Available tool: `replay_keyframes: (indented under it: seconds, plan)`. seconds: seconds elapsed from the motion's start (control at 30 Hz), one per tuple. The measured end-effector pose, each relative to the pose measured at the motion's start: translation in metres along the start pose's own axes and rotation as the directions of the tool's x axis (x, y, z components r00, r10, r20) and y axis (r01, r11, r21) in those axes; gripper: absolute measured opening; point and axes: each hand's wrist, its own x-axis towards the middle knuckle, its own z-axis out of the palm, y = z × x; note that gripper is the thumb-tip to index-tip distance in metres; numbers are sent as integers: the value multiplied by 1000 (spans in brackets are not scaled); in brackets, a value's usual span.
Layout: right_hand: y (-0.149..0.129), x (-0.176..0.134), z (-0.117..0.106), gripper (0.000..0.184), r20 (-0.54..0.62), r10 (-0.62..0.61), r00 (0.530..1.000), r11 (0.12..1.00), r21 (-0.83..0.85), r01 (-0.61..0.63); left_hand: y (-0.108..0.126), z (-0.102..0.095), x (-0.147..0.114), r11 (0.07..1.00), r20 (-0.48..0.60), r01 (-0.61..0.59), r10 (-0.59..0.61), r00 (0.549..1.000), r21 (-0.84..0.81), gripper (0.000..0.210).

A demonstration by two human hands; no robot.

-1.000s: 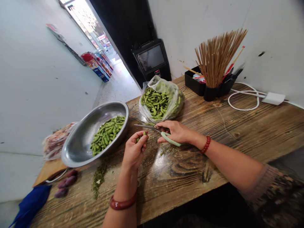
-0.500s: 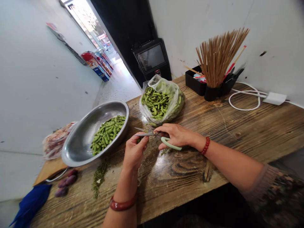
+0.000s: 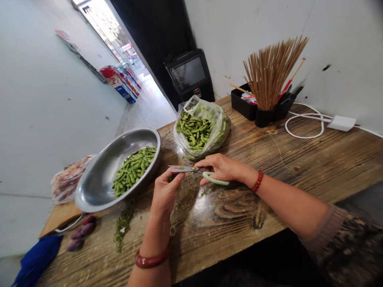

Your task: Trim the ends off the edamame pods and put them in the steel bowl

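Observation:
My right hand (image 3: 220, 169) is wrapped round the pale green handle of a pair of scissors (image 3: 216, 179), whose blades point left and are nearly closed. At the blade tips, my left hand (image 3: 166, 190) has its thumb and fingers pinched together. What it grips is mostly hidden; a bit of green shows at the blades, probably part of a soybean pod. Just beyond the hands stands a clear plastic bag (image 3: 225, 126) full of green soybean pods (image 3: 196, 129). To the left, a tilted steel basin (image 3: 98, 175) holds more soybean pods (image 3: 134, 167).
Green trimmings (image 3: 123, 227) lie on the wooden table (image 3: 227, 223), near purple round items (image 3: 81, 231) and a blue cloth-like item (image 3: 38, 259). A wrapped package (image 3: 70, 179) sits behind the basin. Wooden sticks (image 3: 272, 75) in a black holder (image 3: 243, 105) and a white cable (image 3: 305, 115) occupy the back right.
The scissor blades have closed from a wider opening. My left hand has shifted slightly left, still pinched at the blade tips. The whole view has moved a little.

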Motion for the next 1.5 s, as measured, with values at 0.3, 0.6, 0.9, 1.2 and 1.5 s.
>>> replay_keyframes:
  seconds: [0.3, 0.6, 0.9, 1.2, 1.5]
  plan:
    - [4, 0, 4, 47, -30, 96, 995, 989, 114, -92, 1, 0, 1, 989, 47, 112, -108, 993, -94, 20]
    - [-1, 2, 6, 63, -126, 102, 987, 995, 19, -101, 6, 4, 1, 905, 117, 205, -174, 978, -373, 22]
    - [-5, -2, 6, 64, -84, 47, 995, 995, -82, -54, 2, 7, 0, 918, 69, 187, -173, 982, -349, 27]
    - [-3, -2, 7, 66, -85, -23, 996, 995, -101, 15, 0, 7, 0, 928, 63, 168, -156, 986, -331, 27]
    - [-2, -2, 5, 60, -69, -22, 997, 994, -105, 15, 0, 5, -1, 923, 80, 178, -160, 984, -340, 24]
